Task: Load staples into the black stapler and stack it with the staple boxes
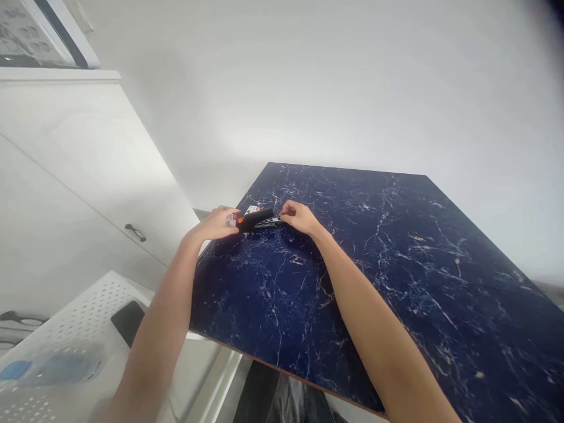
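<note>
Head view, left hand gripping cutter, right hand pinching it (slab edge beside)

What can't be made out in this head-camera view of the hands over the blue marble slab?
Everything here is in the head view.
The black tool with an orange tip: the left hand and right hand cover parts of it, and it is too small to identify.
The white printed card: too small to read, partly behind the tool.
The black flat object: the left forearm hides part of it.
The dark bundle: cut off by the slab and the picture's bottom edge.
</note>
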A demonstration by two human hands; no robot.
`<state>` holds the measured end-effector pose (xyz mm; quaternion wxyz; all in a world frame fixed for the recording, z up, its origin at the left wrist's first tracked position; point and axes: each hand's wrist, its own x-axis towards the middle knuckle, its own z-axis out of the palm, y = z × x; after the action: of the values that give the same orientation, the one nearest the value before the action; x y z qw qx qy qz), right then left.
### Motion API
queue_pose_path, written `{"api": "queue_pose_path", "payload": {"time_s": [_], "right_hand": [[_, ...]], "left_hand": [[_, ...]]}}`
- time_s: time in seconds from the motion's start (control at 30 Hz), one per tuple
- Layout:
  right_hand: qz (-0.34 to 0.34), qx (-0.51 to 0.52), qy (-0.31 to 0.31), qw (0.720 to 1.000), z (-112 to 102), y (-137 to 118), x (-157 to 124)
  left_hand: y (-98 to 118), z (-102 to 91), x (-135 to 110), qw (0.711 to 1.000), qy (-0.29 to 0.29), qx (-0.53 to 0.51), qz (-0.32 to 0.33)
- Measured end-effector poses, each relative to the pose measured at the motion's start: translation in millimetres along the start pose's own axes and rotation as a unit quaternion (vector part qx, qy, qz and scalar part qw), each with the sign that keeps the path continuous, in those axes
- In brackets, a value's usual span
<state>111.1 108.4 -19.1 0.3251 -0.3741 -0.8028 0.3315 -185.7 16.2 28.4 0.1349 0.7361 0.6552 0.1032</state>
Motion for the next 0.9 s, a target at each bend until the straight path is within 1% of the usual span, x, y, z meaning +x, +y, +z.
{"api": "queue_pose_path", "payload": {"time_s": [0.07, 0.1, 0.17, 0.23, 0.33, 0.43, 0.53, 0.6, 0.63, 0.67, 0.73, 0.77, 0.8, 0.83, 0.87, 0.9], "right_hand": [[0.042, 0.084, 0.035, 0.995, -3.3, 6.0, 0.5], [0.072, 0.102, 0.053, 0.991, -6.1, 8.4, 0.9], [0.146, 0.093, 0.076, 0.982, -14.0, 11.2, 1.8], [0.207, 0.062, 0.068, 0.974, -22.5, 11.3, 2.6], [0.246, 0.036, 0.006, 0.969, -28.0, 5.7, 4.6], [0.255, 0.022, -0.046, 0.966, -18.3, -6.2, 8.3], [0.236, 0.027, -0.07, 0.969, 0.5, -19.3, 12.1], [0.22, 0.036, -0.079, 0.972, 9.9, -24.4, 13.3], [0.215, 0.037, -0.078, 0.973, 11.9, -25.4, 13.2], [0.211, 0.034, -0.072, 0.974, 12.1, -25.4, 12.5], [0.205, 0.024, -0.045, 0.977, 8.2, -23.7, 9.2], [0.2, 0.02, -0.029, 0.979, 5.7, -22.6, 6.8], [0.192, 0.018, -0.014, 0.981, 3.7, -21.9, 4.0], [0.183, 0.017, -0.004, 0.983, 3.0, -21.7, 0.9], [0.173, 0.016, 0.001, 0.985, 3.8, -22.2, -2.2], [0.164, 0.013, 0.004, 0.986, 6.2, -23.2, -5.2]], "left_hand": [[-2.4, -1.1, 0.4, 1.0, -0.01, 0.003, -0.013], [-3.0, -0.8, 1.2, 1.0, -0.022, 0.005, -0.016], [-3.1, 1.0, 3.4, 0.999, -0.038, 0.011, -0.017], [-1.8, 4.2, 6.0, 0.999, -0.025, 0.021, -0.013], [2.5, 9.3, 8.9, 0.999, 0.028, 0.035, -0.003], [6.7, 12.3, 9.7, 0.997, 0.064, 0.032, -0.007], [5.8, 13.2, 9.9, 0.997, 0.068, -0.009, -0.026], [2.7, 12.4, 9.8, 0.994, 0.074, -0.056, -0.057], [1.4, 11.4, 9.4, 0.99, 0.093, -0.077, -0.077], [1.0, 9.7, 8.5, 0.983, 0.129, -0.094, -0.096], [4.5, 4.5, 4.7, 0.96, 0.228, -0.119, -0.107], [8.9, 1.3, 1.8, 0.949, 0.27, -0.132, -0.091], [15.1, -2.0, -1.7, 0.943, 0.292, -0.145, -0.063], [22.6, -4.9, -5.5, 0.946, 0.286, -0.154, -0.025], [31.1, -7.0, -9.3, 0.953, 0.257, -0.157, 0.018], [39.8, -8.0, -12.6, 0.963, 0.213, -0.15, 0.061]]}}
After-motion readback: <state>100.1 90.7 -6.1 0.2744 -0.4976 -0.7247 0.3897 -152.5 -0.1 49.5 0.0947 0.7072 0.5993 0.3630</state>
